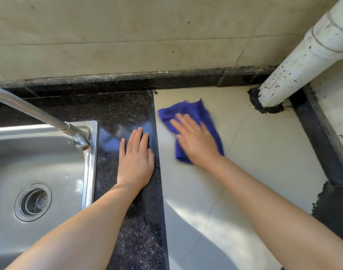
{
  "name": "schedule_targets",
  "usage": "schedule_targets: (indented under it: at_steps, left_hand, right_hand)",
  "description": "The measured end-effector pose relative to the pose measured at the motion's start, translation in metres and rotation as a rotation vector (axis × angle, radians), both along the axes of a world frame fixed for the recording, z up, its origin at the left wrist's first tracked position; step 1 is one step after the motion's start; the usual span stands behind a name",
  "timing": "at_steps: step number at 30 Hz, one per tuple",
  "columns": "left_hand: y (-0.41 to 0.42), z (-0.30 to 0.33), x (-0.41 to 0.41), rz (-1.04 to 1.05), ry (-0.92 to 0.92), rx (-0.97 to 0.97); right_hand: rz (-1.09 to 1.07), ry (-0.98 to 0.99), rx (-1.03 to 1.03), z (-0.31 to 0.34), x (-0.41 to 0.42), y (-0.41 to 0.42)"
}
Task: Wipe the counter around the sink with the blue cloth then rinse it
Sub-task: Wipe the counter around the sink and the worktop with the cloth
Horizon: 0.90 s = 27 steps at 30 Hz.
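Right hand (pixel 196 141) flat on the blue cloth (pixel 190 114), fingers straight and slightly spread, pressing it down on the pale counter surface (pixel 264 152); somewhat blurred, so finer detail of the fingers hard to tell; cloth crumpled, showing beyond the fingertips and along both sides of the palm, lying just right of the seam with the dark speckled granite strip (pixel 127 106); well apart from the white pipe (pixel 303 55) rising at the back right corner, with dark sealant around its base. Left hand (pixel 135 158) palm-down on the granite, fingers straight and close together, holding nothing, resting between the sink's right rim and the pale surface. Stainless steel sink (pixel 91 152) at the left, round drain strainer (pixel 33 201) in its basin; metal faucet (pixel 30 110) mounted at the back right corner of the sink, spout reaching left and out of view. Beige tiled wall (pixel 127 36) behind, speckled with dark marks; dark raised ledge along its foot.
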<state>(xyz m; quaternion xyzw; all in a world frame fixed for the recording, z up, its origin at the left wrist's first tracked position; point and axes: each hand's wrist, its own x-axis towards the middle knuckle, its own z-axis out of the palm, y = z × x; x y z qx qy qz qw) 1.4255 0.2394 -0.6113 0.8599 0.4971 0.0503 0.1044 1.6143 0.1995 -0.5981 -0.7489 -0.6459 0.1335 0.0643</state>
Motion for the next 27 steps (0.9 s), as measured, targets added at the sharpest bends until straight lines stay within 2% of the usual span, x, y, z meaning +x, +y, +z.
schedule_targets:
  at_steps: [2, 4, 6, 8, 9, 11, 13, 14, 16, 18, 19, 21, 23, 25, 27]
  left_hand:
    - [0.0, 0.001, 0.0, 0.002, 0.006, 0.0]
    - [0.0, 0.002, 0.0, -0.002, 0.017, -0.008]
    - [-0.001, 0.002, 0.0, 0.0, 0.014, -0.008]
    - [0.0, 0.002, 0.001, 0.004, 0.007, -0.002]
    - [0.0, 0.002, 0.001, 0.007, 0.002, 0.0]
    - [0.0, 0.002, 0.001, 0.007, -0.007, 0.0]
    - [0.0, 0.002, 0.0, 0.006, -0.003, -0.006]
    - [0.0, 0.002, 0.0, 0.009, 0.001, -0.012]
    - [0.0, 0.001, 0.0, 0.011, 0.012, -0.021]
    - [0.0, 0.001, 0.0, 0.009, 0.019, -0.016]
    - [0.001, 0.001, 0.0, 0.006, 0.019, -0.012]
    - [0.001, 0.001, 0.0, 0.004, 0.017, -0.007]
    - [0.001, 0.0, 0.0, 0.004, 0.022, -0.001]
    - [0.001, -0.001, 0.0, 0.006, 0.03, 0.011]
    - [0.001, 0.0, 0.001, 0.001, 0.027, 0.006]
  right_hand:
    - [-0.254, 0.18, 0.157, 0.007, 0.033, -0.015]
    - [-0.489, 0.467, 0.207, 0.025, 0.047, -0.022]
    - [-0.682, 0.959, 0.201, 0.046, 0.05, -0.021]
    - [-0.756, 1.524, 0.205, 0.066, 0.05, -0.017]
    - [-0.749, 1.688, 0.163, 0.072, 0.051, -0.016]
    - [-0.771, 1.773, 0.095, 0.075, 0.055, -0.019]
    - [-0.828, 1.656, 0.198, 0.07, 0.071, -0.03]
    - [-0.877, 1.535, 0.225, 0.068, 0.083, -0.035]
    - [-0.838, 1.058, 0.233, 0.066, 0.101, -0.036]
    - [-0.642, 0.633, 0.216, 0.06, 0.096, -0.025]
    - [-0.509, 0.505, 0.162, 0.057, 0.081, -0.016]
    - [-0.281, 0.242, -0.081, 0.036, 0.048, 0.003]
    - [-0.209, -0.051, -0.207, 0.009, 0.031, 0.024]
    - [-0.292, -0.135, -0.171, -0.001, 0.028, 0.054]
    - [-0.356, -0.118, -0.139, 0.003, 0.015, 0.072]
